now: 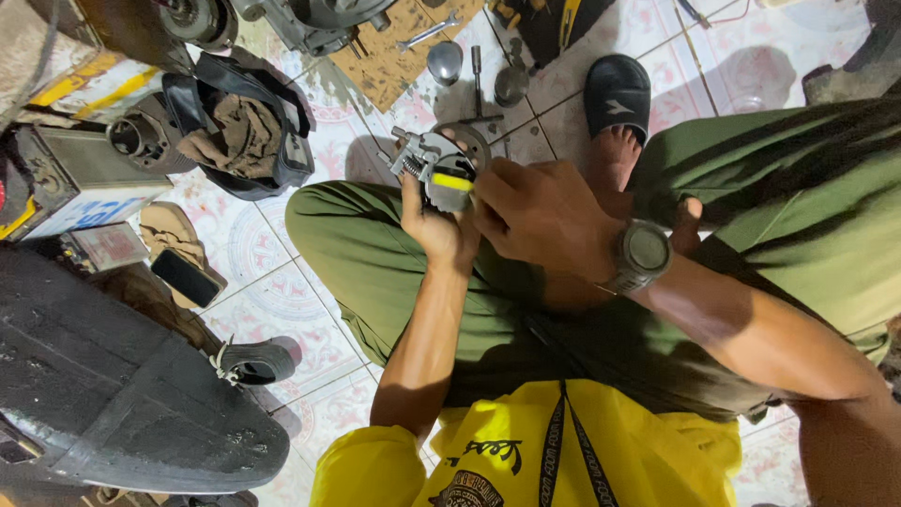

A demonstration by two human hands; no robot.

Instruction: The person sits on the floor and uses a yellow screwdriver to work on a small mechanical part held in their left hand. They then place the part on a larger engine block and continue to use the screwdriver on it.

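At the far left we see a boxy grey metal unit point(70, 174) lying on its side, with a white label point(89, 214) printed in blue along its near face and a yellow patch at its left corner. Just near of it lies a small flat rectangular packet point(108, 246), pale with a reddish print. Right of that, a dark phone point(185, 277) rests on the tiled floor, its screen black and blank. At the top left, yellow striped labels point(89, 83) run across a worn surface.
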